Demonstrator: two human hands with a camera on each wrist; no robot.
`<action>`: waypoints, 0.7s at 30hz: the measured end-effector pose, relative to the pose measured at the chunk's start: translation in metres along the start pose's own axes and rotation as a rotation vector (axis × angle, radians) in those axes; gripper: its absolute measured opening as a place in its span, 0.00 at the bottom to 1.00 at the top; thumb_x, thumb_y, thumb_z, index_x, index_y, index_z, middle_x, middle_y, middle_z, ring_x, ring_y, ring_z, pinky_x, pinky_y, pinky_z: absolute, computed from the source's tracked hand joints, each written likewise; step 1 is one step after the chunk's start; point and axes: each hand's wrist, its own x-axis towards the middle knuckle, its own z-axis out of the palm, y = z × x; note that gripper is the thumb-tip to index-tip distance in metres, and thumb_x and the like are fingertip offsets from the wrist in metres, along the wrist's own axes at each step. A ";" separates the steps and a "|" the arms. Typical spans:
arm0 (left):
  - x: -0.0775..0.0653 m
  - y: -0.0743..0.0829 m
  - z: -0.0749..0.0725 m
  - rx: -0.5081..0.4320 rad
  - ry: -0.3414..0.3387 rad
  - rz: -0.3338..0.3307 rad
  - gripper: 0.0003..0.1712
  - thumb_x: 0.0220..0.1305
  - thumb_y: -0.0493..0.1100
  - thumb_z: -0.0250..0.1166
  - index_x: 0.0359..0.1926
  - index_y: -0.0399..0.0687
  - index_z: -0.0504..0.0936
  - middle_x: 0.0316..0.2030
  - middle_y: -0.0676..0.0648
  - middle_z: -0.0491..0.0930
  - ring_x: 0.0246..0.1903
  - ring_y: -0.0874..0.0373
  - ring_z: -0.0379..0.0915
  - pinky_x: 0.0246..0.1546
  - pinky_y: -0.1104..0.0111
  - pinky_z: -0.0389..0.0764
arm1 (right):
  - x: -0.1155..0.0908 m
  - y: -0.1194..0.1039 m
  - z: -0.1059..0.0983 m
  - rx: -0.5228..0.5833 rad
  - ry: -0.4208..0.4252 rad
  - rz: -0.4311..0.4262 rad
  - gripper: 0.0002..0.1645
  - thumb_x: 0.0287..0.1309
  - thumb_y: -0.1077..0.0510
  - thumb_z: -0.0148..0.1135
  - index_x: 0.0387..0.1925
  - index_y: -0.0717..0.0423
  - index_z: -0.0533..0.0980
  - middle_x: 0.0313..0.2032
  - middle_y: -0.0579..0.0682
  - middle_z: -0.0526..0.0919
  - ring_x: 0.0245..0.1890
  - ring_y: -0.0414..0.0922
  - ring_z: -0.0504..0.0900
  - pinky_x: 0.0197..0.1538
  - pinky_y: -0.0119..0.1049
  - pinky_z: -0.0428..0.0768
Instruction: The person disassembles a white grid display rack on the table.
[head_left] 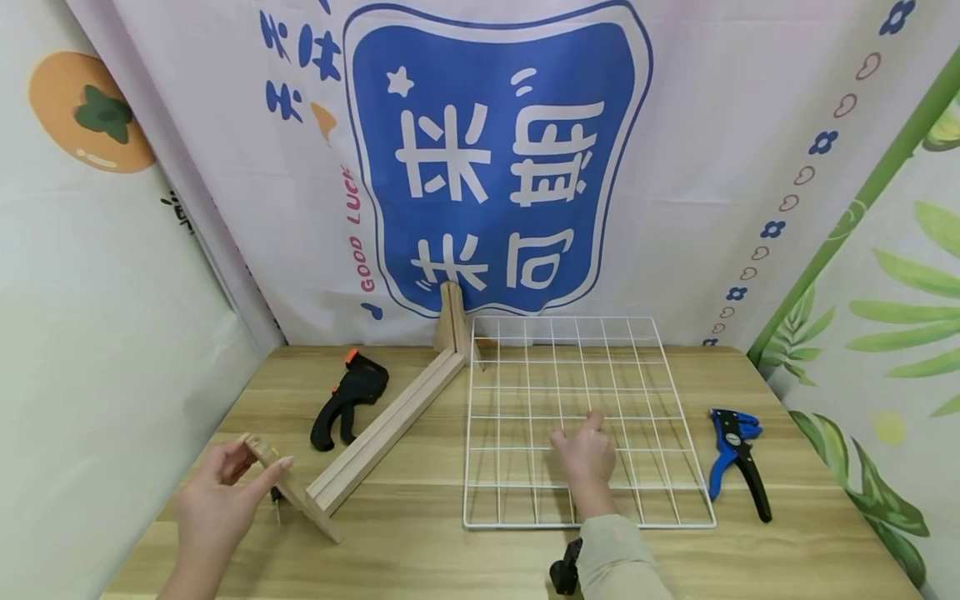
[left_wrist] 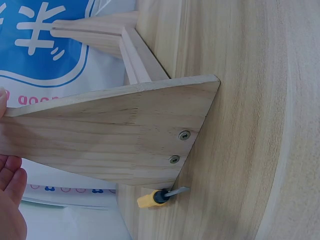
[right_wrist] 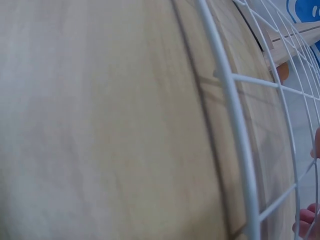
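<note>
My left hand grips the upper end of a tapered board on a wooden stand, thumb on one side and fingers on the other. Two metal bolts show on that board's outer face in the left wrist view. A grooved bar runs from it to a second upright at the back. On the right, a white wire grid panel spans much of the table, its far edge close to the back upright. My right hand holds the grid's wires near the middle; in the right wrist view its fingertips show beside them.
A black clamp with orange tips lies left of the bar. Blue-and-black wire strippers lie right of the grid. A yellow-handled screwdriver sits beside the held board. A small black object is near the right sleeve. Printed cloth hangs behind.
</note>
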 end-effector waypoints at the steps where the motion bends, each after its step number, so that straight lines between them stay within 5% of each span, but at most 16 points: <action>1: 0.000 0.000 0.000 -0.001 0.002 0.003 0.31 0.40 0.44 0.78 0.47 0.42 0.76 0.46 0.39 0.79 0.32 0.93 0.61 0.33 0.94 0.67 | 0.000 0.001 0.000 0.002 -0.008 0.008 0.34 0.44 0.52 0.64 0.49 0.68 0.64 0.12 0.50 0.67 0.12 0.45 0.65 0.14 0.33 0.63; 9: 0.000 0.001 0.001 -0.016 0.033 0.043 0.29 0.38 0.40 0.78 0.45 0.41 0.77 0.41 0.41 0.81 0.32 0.92 0.63 0.34 0.93 0.68 | -0.002 0.009 0.006 0.017 -0.020 0.002 0.33 0.46 0.54 0.61 0.51 0.69 0.63 0.13 0.50 0.67 0.10 0.42 0.63 0.13 0.29 0.62; 21: 0.001 0.001 0.000 -0.003 0.013 0.010 0.30 0.39 0.42 0.78 0.45 0.43 0.77 0.42 0.44 0.81 0.31 0.92 0.63 0.33 0.94 0.68 | -0.005 0.021 0.015 0.068 -0.031 0.031 0.37 0.48 0.51 0.60 0.54 0.71 0.63 0.12 0.49 0.67 0.10 0.42 0.63 0.13 0.30 0.62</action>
